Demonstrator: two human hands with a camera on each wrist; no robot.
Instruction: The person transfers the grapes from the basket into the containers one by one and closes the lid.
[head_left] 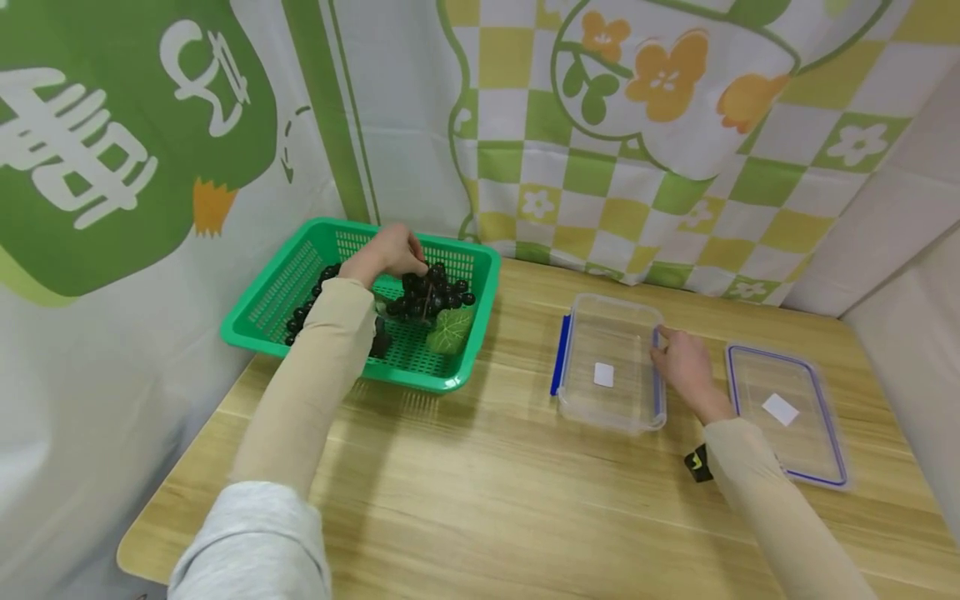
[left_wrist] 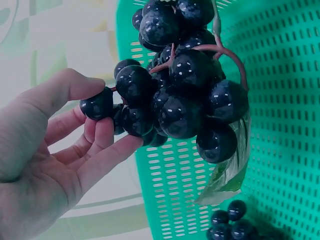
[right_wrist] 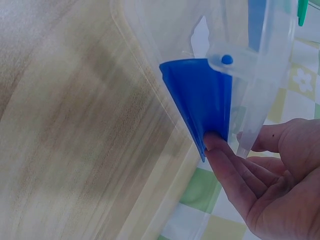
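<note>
A bunch of dark grapes [head_left: 431,292], in a green basket [head_left: 476,321] beside more grapes [left_wrist: 242,228], is pinched by the left hand [head_left: 393,252]. Rightward on the wooden tabletop [head_left: 480,508], a clear container [head_left: 611,350] is gripped along its side by the right hand [head_left: 686,368]; a blue-edged lid [head_left: 791,417] is laid beyond.

Soft light, glints on grapes [left_wrist: 181,117]
</note>
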